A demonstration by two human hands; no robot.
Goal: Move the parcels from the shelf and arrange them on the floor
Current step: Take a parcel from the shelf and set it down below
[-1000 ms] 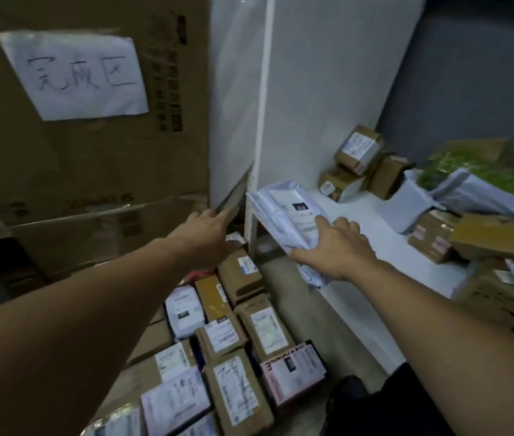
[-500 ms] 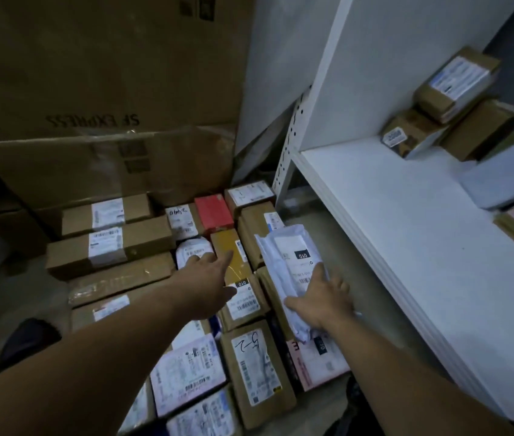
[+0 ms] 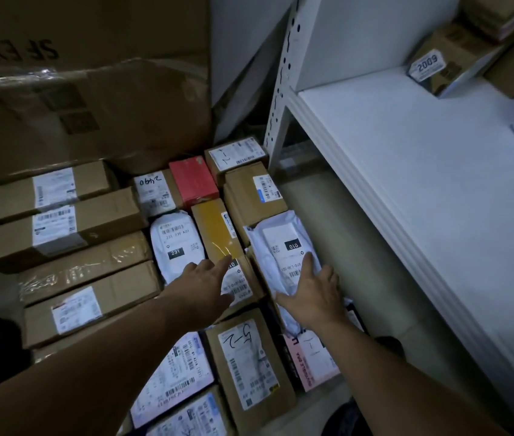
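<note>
Fingers spread, your right hand (image 3: 312, 302) presses the white mailer (image 3: 276, 243); left hand (image 3: 202, 284) reaches, fingers straight. Long axis away from you, it now lies lower

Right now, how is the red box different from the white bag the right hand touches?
The red box is stiff; the white bag is soft and crumpled. The red box shows no label; the white bag has one reading 010. Both lie among the floor parcels.

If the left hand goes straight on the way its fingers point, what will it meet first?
Most likely the yellow parcel, which lies just beyond the fingertips of the left hand. The hand's height is unclear, so it might pass over toward the brown box behind.
</note>
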